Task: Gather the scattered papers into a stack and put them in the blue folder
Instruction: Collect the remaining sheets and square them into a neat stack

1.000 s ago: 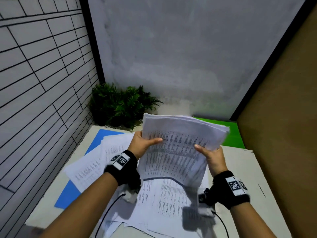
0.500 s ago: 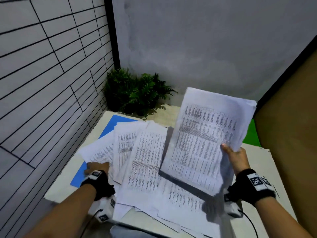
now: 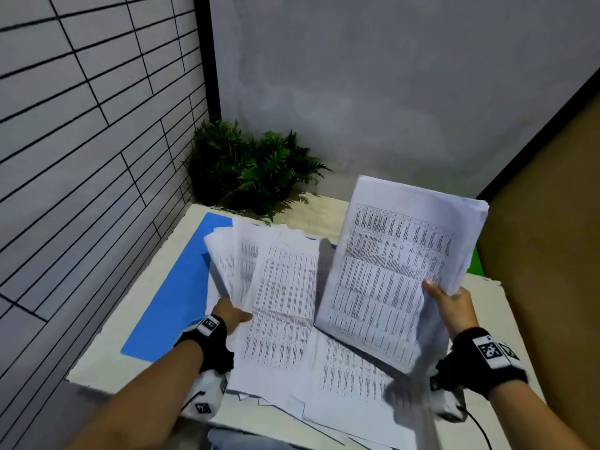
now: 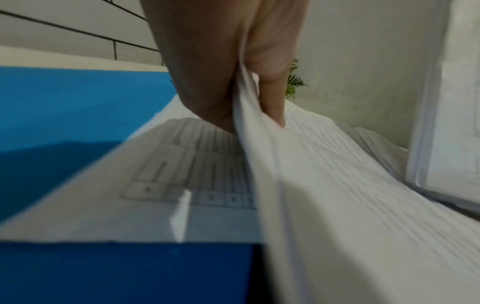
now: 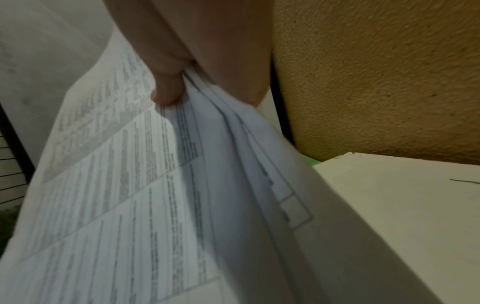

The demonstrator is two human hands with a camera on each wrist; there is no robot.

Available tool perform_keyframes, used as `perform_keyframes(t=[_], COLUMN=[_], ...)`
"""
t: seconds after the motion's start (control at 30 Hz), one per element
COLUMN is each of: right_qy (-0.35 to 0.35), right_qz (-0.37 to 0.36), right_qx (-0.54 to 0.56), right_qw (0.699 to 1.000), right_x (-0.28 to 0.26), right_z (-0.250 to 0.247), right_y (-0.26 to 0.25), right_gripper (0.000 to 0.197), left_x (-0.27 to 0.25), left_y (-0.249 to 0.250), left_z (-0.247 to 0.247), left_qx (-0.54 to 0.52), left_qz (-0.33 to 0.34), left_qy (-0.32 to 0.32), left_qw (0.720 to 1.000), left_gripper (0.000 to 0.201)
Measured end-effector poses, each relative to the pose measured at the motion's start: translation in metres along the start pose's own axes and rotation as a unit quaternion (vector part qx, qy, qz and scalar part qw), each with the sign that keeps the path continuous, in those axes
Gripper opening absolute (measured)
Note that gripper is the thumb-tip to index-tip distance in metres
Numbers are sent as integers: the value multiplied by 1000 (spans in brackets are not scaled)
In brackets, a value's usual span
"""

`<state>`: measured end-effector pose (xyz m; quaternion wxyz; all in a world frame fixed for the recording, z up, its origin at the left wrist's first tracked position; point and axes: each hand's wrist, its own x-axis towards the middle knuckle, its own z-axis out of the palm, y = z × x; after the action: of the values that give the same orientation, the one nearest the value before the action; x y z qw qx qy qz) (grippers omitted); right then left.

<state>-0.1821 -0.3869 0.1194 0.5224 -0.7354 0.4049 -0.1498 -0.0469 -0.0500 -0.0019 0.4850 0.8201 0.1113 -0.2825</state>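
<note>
My right hand (image 3: 449,302) grips a gathered stack of printed papers (image 3: 396,271) by its right edge, holding it tilted up above the table; the right wrist view shows the thumb (image 5: 167,90) pressed on the top sheet. My left hand (image 3: 232,311) pinches a few loose sheets (image 3: 259,254) and lifts their left side off the table; thumb and fingers (image 4: 270,61) clamp the paper edge. More printed sheets (image 3: 350,378) lie spread across the table's middle and front. The blue folder (image 3: 172,293) lies flat at the left, partly covered by papers.
A potted green fern (image 3: 250,167) stands at the table's back left corner. A tiled wall (image 3: 81,141) borders the left, a brown board (image 3: 545,254) the right. A green sheet (image 3: 474,263) peeks out behind the held stack. The white table (image 3: 509,319) shows bare at the right.
My left hand let go of the stack, reached down to the loose sheets at the left, and now lifts some. My right hand alone raised the stack to the right.
</note>
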Motion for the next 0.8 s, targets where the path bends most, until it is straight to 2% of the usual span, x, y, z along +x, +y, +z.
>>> perform_keyframes(t=[0.13, 0.2, 0.33, 0.4, 0.53, 0.63, 0.8], right_qy=[13, 17, 13, 15, 8, -2, -5], right_qz=[6, 10, 21, 14, -15, -27, -25], right_qx=[5, 10, -8, -33, -108, -148, -198], right_qw=[1000, 1000, 1000, 999, 994, 989, 980], right_x=[0, 0, 0, 2, 3, 0, 4], right_z=[-6, -6, 4, 7, 3, 1, 1], right_y=[2, 4, 9, 10, 10, 13, 25], right_gripper=[35, 35, 34, 35, 36, 34, 32], left_x=[7, 10, 7, 7, -3, -14, -33], left_y=[2, 1, 4, 18, 65, 90, 112], left_z=[1, 3, 17, 6, -51, -93, -130], left_qx=[-43, -67, 69, 103, 127, 105, 35], left_qz=[47, 62, 52, 74, 139, 171, 216], left_qy=[12, 13, -31, -3, 78, 131, 198], left_qw=[998, 996, 996, 992, 979, 971, 955], left_gripper=[50, 58, 52, 46, 39, 28, 27])
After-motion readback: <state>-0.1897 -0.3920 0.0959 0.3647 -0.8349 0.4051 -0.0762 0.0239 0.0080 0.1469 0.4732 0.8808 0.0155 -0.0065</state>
